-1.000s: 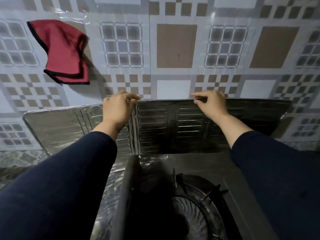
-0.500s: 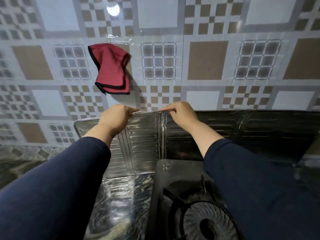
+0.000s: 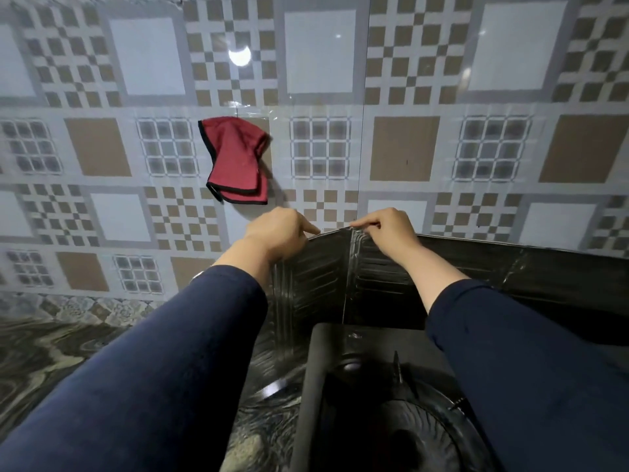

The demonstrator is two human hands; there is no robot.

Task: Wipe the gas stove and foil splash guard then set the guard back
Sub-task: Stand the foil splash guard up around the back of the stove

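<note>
A patterned tiled wall (image 3: 401,148) with a hanging red cloth (image 3: 236,161) backs the marbled table (image 3: 44,356). Both grips, left hand (image 3: 279,233) and right hand (image 3: 388,229), pinch the top edge of the foil splash guard (image 3: 381,284), upright behind the gas stove (image 3: 367,420).

Two hands show, the left hand (image 3: 277,233) and the right hand (image 3: 389,229), each with its grip on the top edge of the one foil splash guard (image 3: 323,277) (folded into ribbed panels, three of them plain to see). One gas stove (image 3: 343,396) sits near right, with one burner (image 3: 405,434) in view. One red cloth (image 3: 235,158) hangs on the far tiled wall (image 3: 401,80). Two dark blue sleeves cover the arms.
</note>
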